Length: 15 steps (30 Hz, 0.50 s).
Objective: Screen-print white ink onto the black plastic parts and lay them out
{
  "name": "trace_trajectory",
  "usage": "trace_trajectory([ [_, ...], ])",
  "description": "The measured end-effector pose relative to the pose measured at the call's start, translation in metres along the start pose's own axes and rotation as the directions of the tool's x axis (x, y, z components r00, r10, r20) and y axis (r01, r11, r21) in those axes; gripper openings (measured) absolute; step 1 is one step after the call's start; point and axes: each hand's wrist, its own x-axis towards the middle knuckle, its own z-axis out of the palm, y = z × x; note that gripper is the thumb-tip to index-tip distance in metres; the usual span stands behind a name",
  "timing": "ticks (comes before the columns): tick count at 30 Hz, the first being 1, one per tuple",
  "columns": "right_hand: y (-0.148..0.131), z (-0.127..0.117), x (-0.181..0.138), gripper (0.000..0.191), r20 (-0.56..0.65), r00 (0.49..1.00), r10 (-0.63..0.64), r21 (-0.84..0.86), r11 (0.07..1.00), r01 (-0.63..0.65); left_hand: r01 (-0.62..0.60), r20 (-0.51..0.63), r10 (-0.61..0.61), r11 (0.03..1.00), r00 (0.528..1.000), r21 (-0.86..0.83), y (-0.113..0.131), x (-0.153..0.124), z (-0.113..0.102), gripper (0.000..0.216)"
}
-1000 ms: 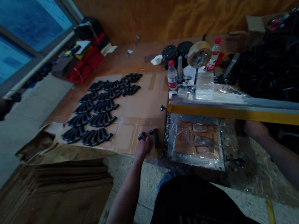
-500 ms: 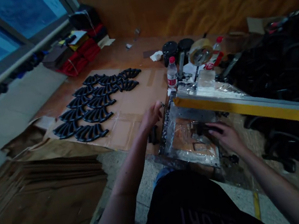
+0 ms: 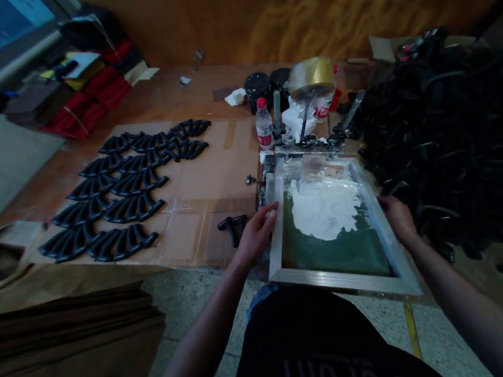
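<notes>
A screen printing frame point(image 3: 343, 276) with a pale metal rim lies in front of me, lowered over the work base. White ink point(image 3: 325, 208) is spread in a ragged patch across its green mesh. My left hand point(image 3: 259, 232) grips the left rim with thumb and forefinger close together. At the opposite side, my right hand point(image 3: 398, 220) is closed on the right rim, its fingertips partly hidden. Left of the frame, black curved tube-like pieces point(image 3: 233, 227) lie near my left wrist. The base under the frame is hidden.
Rows of black curved pieces point(image 3: 130, 186) rest on a cardboard sheet point(image 3: 235, 181) to the left. A large heap of black parts point(image 3: 459, 134) fills the right. Behind the frame stand a bottle point(image 3: 264, 125), black jars point(image 3: 258, 91) and a tape roll point(image 3: 313, 77).
The frame has swung down from its raised position, covering the base. My right hand has left the dark piece on the base for the right rim; my left hand has moved down to the left rim.
</notes>
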Motion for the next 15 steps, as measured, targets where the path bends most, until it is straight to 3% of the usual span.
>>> trace_trajectory([
  [2,-0.007,-0.010,0.017,0.042,-0.126,0.991,0.043,0.031,0.999,-0.039,0.076,0.014,-0.077,0.996,0.997,0.048,-0.030,-0.001,0.008,0.060],
  [5,-0.057,-0.011,0.046,0.060,-0.225,0.965,-0.138,0.046,0.987,0.152,0.122,-0.015,-0.121,0.978,0.993,0.172,-0.057,0.006,0.018,0.062],
  [7,-0.098,-0.004,0.058,0.062,-0.119,0.955,-0.272,-0.001,0.962,0.274,0.124,-0.017,-0.124,0.967,0.992,0.223,-0.065,0.012,0.020,0.061],
  [9,-0.128,0.005,0.058,0.044,0.068,0.944,-0.322,-0.039,0.945,0.325,0.122,-0.004,-0.125,0.960,0.992,0.254,-0.067,0.015,0.019,0.061],
  [11,-0.141,0.011,0.043,0.023,0.227,0.910,-0.348,-0.069,0.926,0.371,0.119,0.010,-0.127,0.955,0.992,0.272,-0.068,0.015,0.018,0.060],
  [13,-0.138,0.012,0.020,0.016,0.315,0.843,-0.436,-0.067,0.876,0.478,0.124,0.012,-0.133,0.953,0.991,0.276,-0.069,0.014,0.018,0.060],
  [15,-0.130,0.008,0.000,0.019,0.358,0.740,-0.570,-0.010,0.790,0.613,0.132,0.005,-0.138,0.953,0.990,0.272,-0.071,0.013,0.019,0.059],
])
